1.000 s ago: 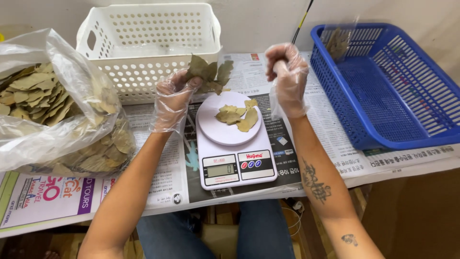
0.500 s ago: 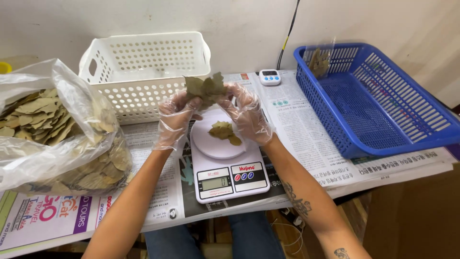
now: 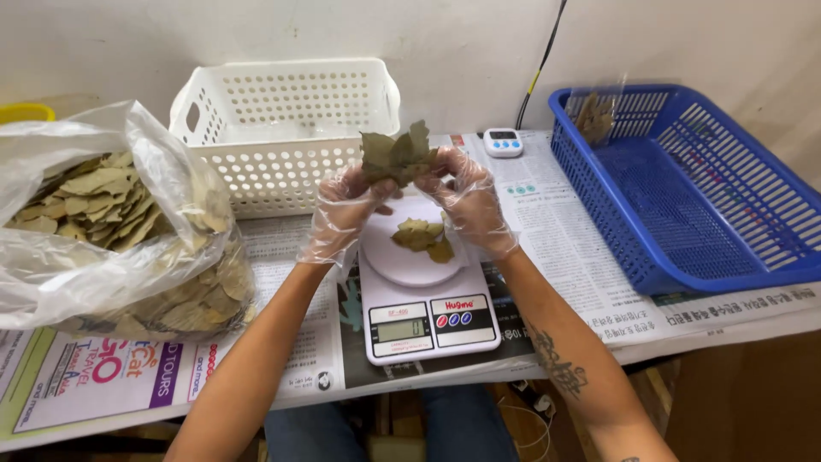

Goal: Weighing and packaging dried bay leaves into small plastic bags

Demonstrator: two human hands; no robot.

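Both hands wear thin clear plastic gloves. My left hand [image 3: 342, 210] and my right hand [image 3: 466, 197] together pinch a bunch of dried green-brown leaves [image 3: 395, 154] held up above a white kitchen scale [image 3: 423, 295]. A few loose leaves [image 3: 419, 235] lie on the scale's round white platter. The scale's small display faces me at its near edge.
A big clear plastic bag of dried leaves [image 3: 111, 227] sits at the left. A white perforated basket [image 3: 286, 128] stands behind the scale. A blue plastic basket [image 3: 693, 184] at the right holds a small packet of leaves [image 3: 596, 115]. A small white timer [image 3: 503, 142] lies on newspaper [image 3: 564, 231].
My right hand came in from the right and joined the left on the leaf bunch. The bunch stays above the scale, and the view has shifted slightly.
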